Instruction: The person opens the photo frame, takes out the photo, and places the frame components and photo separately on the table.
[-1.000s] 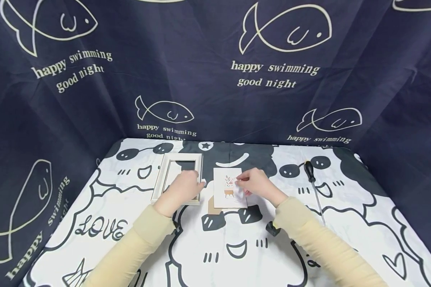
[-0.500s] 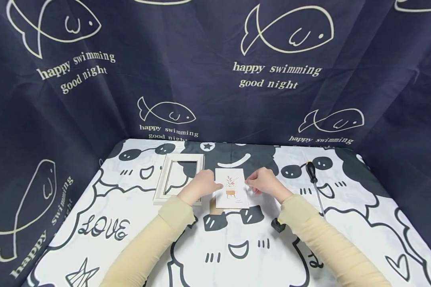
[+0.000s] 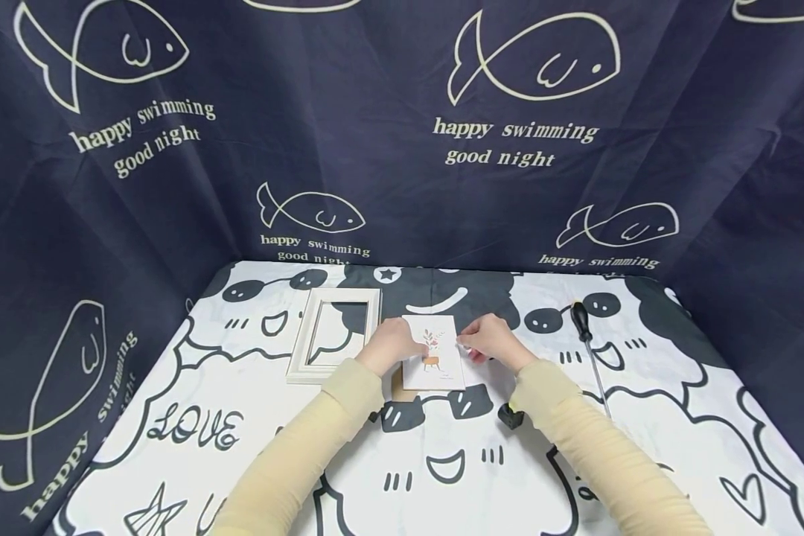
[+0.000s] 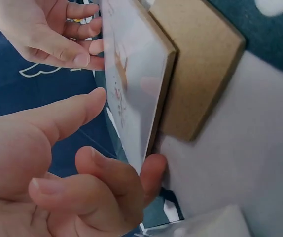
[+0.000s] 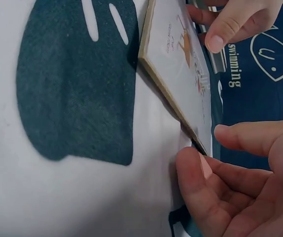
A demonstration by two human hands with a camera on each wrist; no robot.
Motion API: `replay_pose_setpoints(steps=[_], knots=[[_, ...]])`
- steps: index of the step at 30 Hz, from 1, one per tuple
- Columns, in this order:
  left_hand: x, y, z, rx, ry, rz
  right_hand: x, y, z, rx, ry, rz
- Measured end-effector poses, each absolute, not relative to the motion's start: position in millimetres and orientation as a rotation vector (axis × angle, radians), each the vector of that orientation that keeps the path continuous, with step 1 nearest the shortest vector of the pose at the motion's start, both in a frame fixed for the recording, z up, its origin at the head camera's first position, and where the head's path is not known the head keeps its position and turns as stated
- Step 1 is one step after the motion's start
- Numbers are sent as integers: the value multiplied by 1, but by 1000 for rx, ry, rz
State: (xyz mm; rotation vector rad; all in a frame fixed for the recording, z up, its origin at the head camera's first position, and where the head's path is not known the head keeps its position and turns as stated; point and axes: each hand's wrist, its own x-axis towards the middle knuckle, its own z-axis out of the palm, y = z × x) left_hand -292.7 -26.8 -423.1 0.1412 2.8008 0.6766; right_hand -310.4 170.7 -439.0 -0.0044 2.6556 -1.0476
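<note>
A card picture of a plant in an orange pot [image 3: 432,368] lies face up on the table. Its face looks glossy, and a brown board edge shows below it. A brown angled board piece [image 4: 200,64] sticks out beneath its left side. My left hand [image 3: 395,344] is at the left edge: a fingertip touches the edge, while the thumb hovers over the face. My right hand [image 3: 494,341] is at the right edge, fingertips touching it and the thumb apart from the face. The cream picture frame [image 3: 299,346] lies left of the picture, partly behind my left hand.
A screwdriver [image 3: 580,321] with a black handle lies at the right, its shaft pointing toward me. The patterned white cloth [image 3: 442,506] covers the table. Dark blue fabric [image 3: 402,186] hangs behind and at both sides.
My left hand has moved right, from over the frame to the picture's left edge. My right hand has drawn back from the picture's face to its right edge.
</note>
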Motion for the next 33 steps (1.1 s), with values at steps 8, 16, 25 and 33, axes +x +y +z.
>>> replay_pose_setpoints(steps=[8,16,25,33], knots=[[-295,-22,-426,60,2805,719,-314,170,-445,116,2483,-1313],[-298,-22,-430,97,2850,668,-316,170,-450,177,2362,-1427],[-297,-25,-431,82,2834,703,-315,169,-450,220,2323,-1444],[-296,-29,-431,87,2810,737,-316,170,-451,221,2312,-1459]])
